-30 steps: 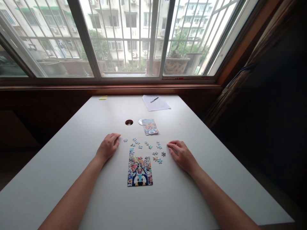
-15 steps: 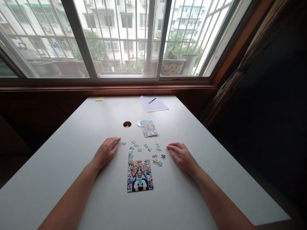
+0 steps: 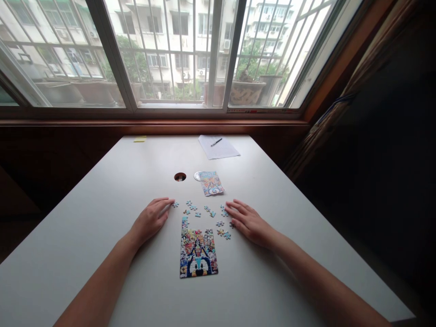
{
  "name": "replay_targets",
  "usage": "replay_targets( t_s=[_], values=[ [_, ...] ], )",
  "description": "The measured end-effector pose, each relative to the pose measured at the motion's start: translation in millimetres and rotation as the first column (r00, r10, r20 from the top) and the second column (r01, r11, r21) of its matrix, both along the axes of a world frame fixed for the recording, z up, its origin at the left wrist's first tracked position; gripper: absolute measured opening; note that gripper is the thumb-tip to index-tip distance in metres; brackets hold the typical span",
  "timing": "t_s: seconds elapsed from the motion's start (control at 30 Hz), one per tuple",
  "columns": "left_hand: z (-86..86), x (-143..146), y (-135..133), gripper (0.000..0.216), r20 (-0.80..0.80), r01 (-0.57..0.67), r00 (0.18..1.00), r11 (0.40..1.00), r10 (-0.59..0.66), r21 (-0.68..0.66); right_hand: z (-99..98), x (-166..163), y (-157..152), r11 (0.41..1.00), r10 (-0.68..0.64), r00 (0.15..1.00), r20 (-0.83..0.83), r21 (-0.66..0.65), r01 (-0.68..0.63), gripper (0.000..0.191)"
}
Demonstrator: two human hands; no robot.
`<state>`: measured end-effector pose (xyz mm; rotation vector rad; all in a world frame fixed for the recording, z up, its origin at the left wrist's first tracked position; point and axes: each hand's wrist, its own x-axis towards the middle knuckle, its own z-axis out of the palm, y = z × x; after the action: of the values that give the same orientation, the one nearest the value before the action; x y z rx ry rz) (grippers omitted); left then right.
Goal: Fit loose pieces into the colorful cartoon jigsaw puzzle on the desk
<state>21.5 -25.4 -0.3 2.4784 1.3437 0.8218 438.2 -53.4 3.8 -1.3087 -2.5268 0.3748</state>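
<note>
On the tabletop (image 3: 102, 218), left to right:
Left hand (image 3: 150, 219): lay palm down, fingers (image 3: 165, 203) loosely together and holding nothing, tips just beside the leftmost loose piece (image 3: 175, 205).
Puzzle (image 3: 198, 252): lay flat between the two forearms, near the person; most of it was joined, with a narrow column rising at its upper left and the top rows unfilled.
Pieces (image 3: 204, 211): lay scattered singly just beyond the puzzle's top edge, between the hands, mostly blue.
Picture card (image 3: 211, 183): sat farther off, past the pieces, beside a round hole (image 3: 180, 177) in the tabletop.
Paper (image 3: 218, 147): lay near the window edge with a pen (image 3: 215, 142) on it.
Right hand (image 3: 248, 221): rested flat, fingers (image 3: 235, 210) spread and reaching among the rightmost pieces, touching or nearly touching them; it gripped nothing that I could make out.
Doing it well, as I judged: one piece should be pinched by thumb and forefinger, turned to match the card's colours, and lowered straight into the open row while the left hand steadied the joined part so it would not slide.
</note>
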Motion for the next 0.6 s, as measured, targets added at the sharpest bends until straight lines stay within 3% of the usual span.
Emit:
replay_targets(
  t_s=[0.1, 0.27, 0.6],
  values=[
    [0.7, -0.2, -0.1, 0.040, 0.002, 0.013, 1.000, 1.000, -0.013, -0.012, 1.3, 1.4, 15.5, 0.999, 0.048, 0.982, -0.180, -0.014, -0.051, 0.039],
    [2.6, 0.4, 0.0, 0.039, 0.003, 0.015, 1.000, 1.000, -0.015, -0.006, 5.8, 2.6, 20.7, 0.998, -0.039, 0.905, -0.425, -0.068, 0.011, 0.030],
    [1.6, 2.0, 1.8, 0.040, -0.037, 0.020, 0.999, 1.000, -0.019, 0.006, 19.5, 11.2, 9.2, 0.962, -0.012, 0.959, -0.282, -0.264, -0.065, 0.028]
  ],
)
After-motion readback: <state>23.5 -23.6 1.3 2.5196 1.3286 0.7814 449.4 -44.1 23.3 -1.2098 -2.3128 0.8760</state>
